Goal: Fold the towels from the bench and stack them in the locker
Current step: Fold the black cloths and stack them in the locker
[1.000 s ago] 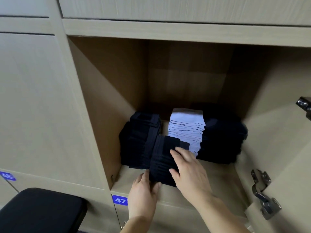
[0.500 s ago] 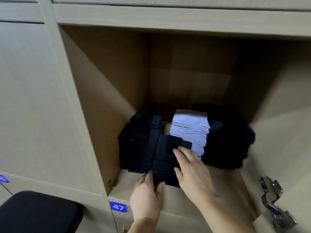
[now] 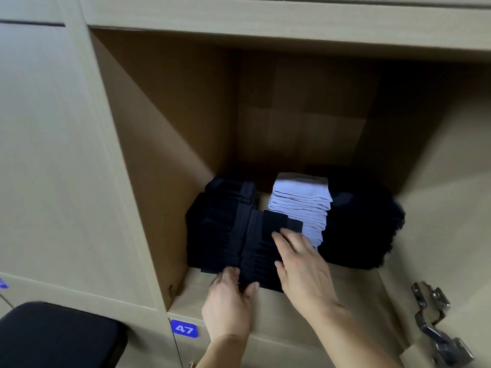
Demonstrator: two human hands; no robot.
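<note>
Hands: two, the left hand [image 3: 228, 309] at 6 o'clock in the view and the right hand [image 3: 303, 266] at 5 o'clock.
Open locker [image 3: 164, 134] compartments: one.
Towel stacks: four that can be told apart.
Dark stacks: three. From the pale one, the left dark stack [image 3: 212, 221] is at 9 o'clock, the front dark stack [image 3: 260, 251] at 7 o'clock and the right dark stack [image 3: 364, 229] at 3 o'clock.
Pale stacks: one lavender stack [image 3: 300, 208].
Towels per stack: too blurred to count.
Blue number tags: two, the tag 47 [image 3: 184, 328] and a cut-off tag [image 3: 2, 284] at 8 o'clock.
Metal hinges: two, the upper hinge [image 3: 430, 298] and the lower hinge [image 3: 443, 343], at 4 o'clock.
Black padded benches: one bench [image 3: 58, 338] at 7 o'clock.
</note>
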